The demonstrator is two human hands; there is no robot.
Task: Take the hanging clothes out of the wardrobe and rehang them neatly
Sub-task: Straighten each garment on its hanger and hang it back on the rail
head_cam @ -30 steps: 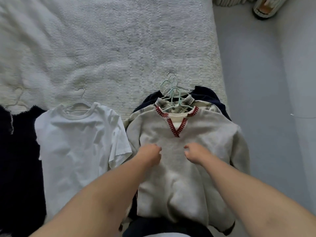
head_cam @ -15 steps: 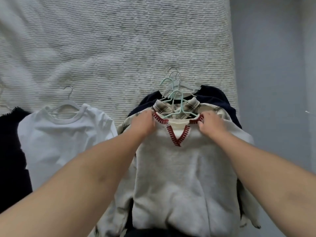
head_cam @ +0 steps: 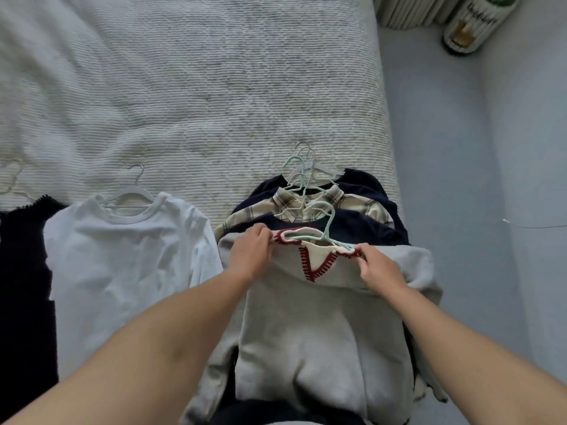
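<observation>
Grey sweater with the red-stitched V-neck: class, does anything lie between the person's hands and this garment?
Nothing visible does. The left hand and right hand already grip the grey sweater at either side of its neckline, where the mint hanger sits. It lies on top of the pile.

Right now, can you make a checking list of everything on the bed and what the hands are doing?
Surface: white ribbed bedspread.
Job's things: grey sweater on mint hanger, atop plaid shirt and navy tops; white T-shirt on its own hanger; black garment at the left edge.
Clutter: nothing seen.
Grippers: left hand and right hand pinch the sweater's neckline.
Cables: thin wire on the floor.
Surroundings: grey floor, bottle.
</observation>
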